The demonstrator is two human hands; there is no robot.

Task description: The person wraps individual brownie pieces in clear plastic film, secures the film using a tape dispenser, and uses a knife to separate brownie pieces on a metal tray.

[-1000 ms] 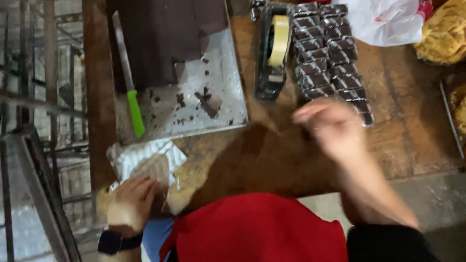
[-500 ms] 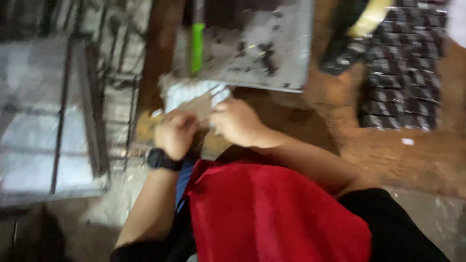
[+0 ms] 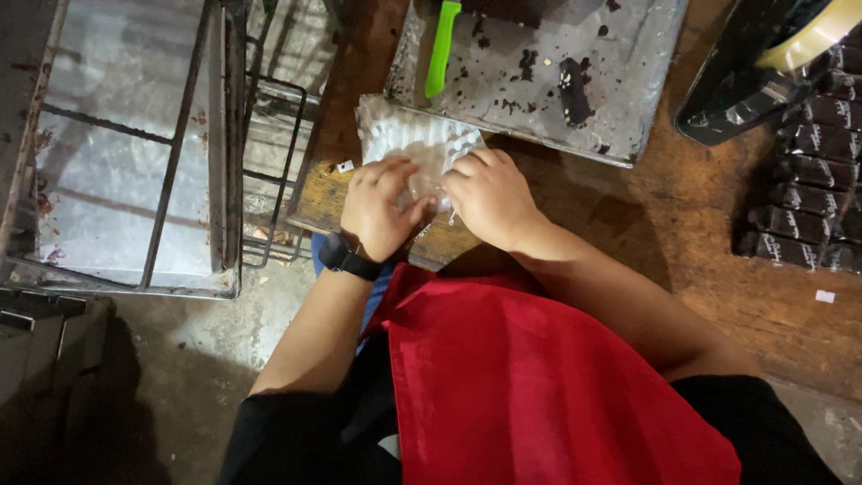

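Both my hands rest on a stack of clear plastic wrappers (image 3: 409, 136) at the near left corner of the wooden table (image 3: 682, 216). My left hand (image 3: 382, 208), with a black watch on its wrist, pinches the wrapper's near edge. Beside it, my right hand (image 3: 489, 193) grips the same wrapper, fingers curled over it. A metal tray (image 3: 539, 90) speckled with dark crumbs lies just beyond the wrappers, with a green-handled knife (image 3: 440, 49) on its left side.
Rows of dark wrapped bars (image 3: 813, 180) lie at the right of the table, beside a black tape dispenser (image 3: 763, 72). A metal rack with a tray (image 3: 126, 153) stands to the left of the table. A red apron (image 3: 539, 395) covers my front.
My right hand came from the table's right side over to the wrappers and joined my left hand. The view swung left and closer.
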